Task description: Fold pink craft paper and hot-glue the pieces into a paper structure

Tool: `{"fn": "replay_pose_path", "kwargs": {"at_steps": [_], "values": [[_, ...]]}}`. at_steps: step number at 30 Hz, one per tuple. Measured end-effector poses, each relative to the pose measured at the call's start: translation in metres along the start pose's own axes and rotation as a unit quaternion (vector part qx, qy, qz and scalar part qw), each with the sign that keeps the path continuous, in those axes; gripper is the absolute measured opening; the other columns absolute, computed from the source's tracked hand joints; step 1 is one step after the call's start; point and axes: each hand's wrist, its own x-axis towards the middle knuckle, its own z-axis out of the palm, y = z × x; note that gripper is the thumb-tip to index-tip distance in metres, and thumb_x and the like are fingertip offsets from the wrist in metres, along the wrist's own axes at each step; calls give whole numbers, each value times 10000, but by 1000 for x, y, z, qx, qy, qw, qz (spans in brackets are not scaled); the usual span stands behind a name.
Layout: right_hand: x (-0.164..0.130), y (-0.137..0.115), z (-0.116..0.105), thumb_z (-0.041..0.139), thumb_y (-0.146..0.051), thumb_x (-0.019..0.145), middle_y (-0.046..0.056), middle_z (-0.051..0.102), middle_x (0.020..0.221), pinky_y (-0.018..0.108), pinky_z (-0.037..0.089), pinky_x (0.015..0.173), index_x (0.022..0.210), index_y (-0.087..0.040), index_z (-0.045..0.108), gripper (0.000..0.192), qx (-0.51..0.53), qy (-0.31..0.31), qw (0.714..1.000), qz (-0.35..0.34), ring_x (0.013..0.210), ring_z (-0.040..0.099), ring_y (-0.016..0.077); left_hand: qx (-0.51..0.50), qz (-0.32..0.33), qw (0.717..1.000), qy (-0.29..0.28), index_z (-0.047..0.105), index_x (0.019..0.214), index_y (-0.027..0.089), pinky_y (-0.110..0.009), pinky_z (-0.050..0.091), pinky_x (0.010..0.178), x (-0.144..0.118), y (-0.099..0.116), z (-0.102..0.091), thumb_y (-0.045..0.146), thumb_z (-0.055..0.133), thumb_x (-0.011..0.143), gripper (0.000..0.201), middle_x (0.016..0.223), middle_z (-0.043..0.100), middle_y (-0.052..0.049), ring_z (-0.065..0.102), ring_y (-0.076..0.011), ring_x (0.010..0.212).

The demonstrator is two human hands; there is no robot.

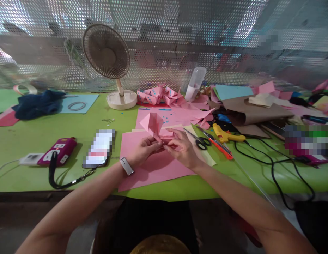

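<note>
A folded pink paper piece (152, 124) is held up between both hands, its pointed folds rising above the fingers. My left hand (147, 148), with a watch band at the wrist, pinches its lower left part. On the right side, my right hand (181, 146) grips the lower edge with thumb and fingers close to the left ones. Beneath the hands lies a flat pink sheet (143, 176), over a pale yellow sheet (210, 159). Black-handled scissors (202, 142) rest just right of my right hand, beside a red utility knife (222, 148).
A yellow glue gun (227, 134) with a black cord lies on the right. Folded pink paper pieces (160, 96) and a bottle (195, 86) stand at the back. On the left are a fan (121, 100), a phone (99, 148) and a magenta power strip (59, 151).
</note>
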Motion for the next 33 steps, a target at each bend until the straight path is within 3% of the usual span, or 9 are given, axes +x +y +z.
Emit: {"fn": "replay_pose_path", "kwargs": {"at_steps": [7, 13, 18, 24, 33], "values": [[0, 1, 1, 671, -256, 837, 122, 602, 1228, 464, 463, 985, 725, -206, 657, 124, 8, 2, 1000, 0, 1159, 550, 268, 12, -4, 1000, 0, 705, 825, 133, -329, 536, 882, 0, -2, -2, 270, 808, 731, 196, 863, 737, -63, 697, -158, 816], [0, 1, 1, 663, -279, 840, 94, 598, 1246, 481, 449, 1007, 728, -224, 655, 125, 13, -1, 1000, 12, 1170, 544, 268, 14, -8, 1000, -6, 707, 834, 132, -355, 527, 909, 0, -2, -2, 290, 798, 746, 202, 910, 745, -88, 706, -184, 862], [-1, 1, 1, 664, -281, 841, 93, 594, 1244, 481, 452, 1014, 724, -230, 647, 129, 9, -1, 1000, 17, 1186, 540, 262, 6, -2, 1000, -4, 711, 810, 144, -317, 541, 875, 0, -2, -1, 277, 800, 744, 173, 849, 742, -58, 704, -151, 807], [-2, 2, 1, 665, -283, 840, 96, 593, 1244, 486, 453, 1016, 739, -228, 652, 116, 15, -1, 1000, 18, 1189, 540, 262, 19, -13, 1000, -4, 710, 817, 130, -362, 527, 913, -1, -1, 0, 305, 795, 749, 206, 858, 744, -82, 704, -177, 837], [-2, 3, 1, 663, -275, 842, 107, 595, 1234, 465, 460, 1007, 732, -217, 646, 125, 14, -4, 1000, 7, 1184, 545, 258, 18, -14, 1000, 10, 691, 798, 119, -330, 539, 871, 0, -2, -2, 299, 821, 716, 237, 854, 740, -75, 703, -168, 820]]}}
